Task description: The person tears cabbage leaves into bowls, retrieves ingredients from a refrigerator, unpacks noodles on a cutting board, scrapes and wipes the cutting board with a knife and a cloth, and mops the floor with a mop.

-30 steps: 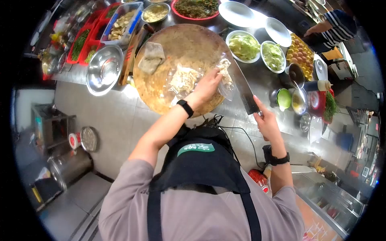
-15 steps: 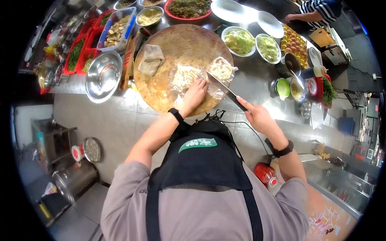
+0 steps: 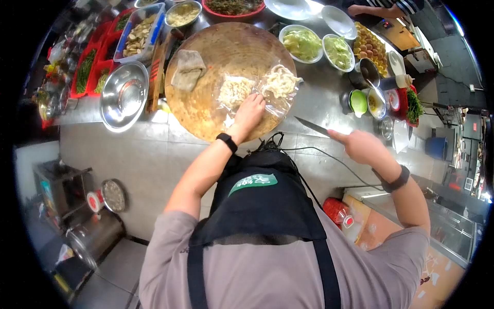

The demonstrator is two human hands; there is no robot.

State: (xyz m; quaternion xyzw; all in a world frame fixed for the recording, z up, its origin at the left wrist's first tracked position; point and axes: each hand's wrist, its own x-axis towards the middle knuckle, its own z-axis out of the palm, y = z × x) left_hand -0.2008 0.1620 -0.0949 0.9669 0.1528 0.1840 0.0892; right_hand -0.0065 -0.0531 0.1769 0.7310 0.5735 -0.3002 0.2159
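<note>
A knife [image 3: 311, 125] is gripped in my right hand [image 3: 363, 147], held off the right front side of the round wooden chopping board [image 3: 226, 44], its blade pointing left and away from the food. My left hand [image 3: 249, 114] rests on the board with its fingers closed at the edge of a clear plastic bag [image 3: 279, 106]; the fingertips are partly hidden. Just beyond those fingers lies one pile of pale, stringy food [image 3: 235, 90]. A second pale pile [image 3: 280, 81] sits to its right on the plastic. Toward the board's left lies a folded, greyish cloth [image 3: 188, 70].
Left of the board stand a steel bowl [image 3: 123, 98] and a blue-rimmed tub [image 3: 138, 38]. Bowls of cut cabbage [image 3: 302, 45], an egg tray [image 3: 371, 49] and a green cup [image 3: 358, 102] are on the right. Another person's arm [image 3: 378, 10] shows at top right.
My right hand has drawn the knife back to the right, from between the two pale piles to outside the board's edge. My left hand stays at the plastic.
</note>
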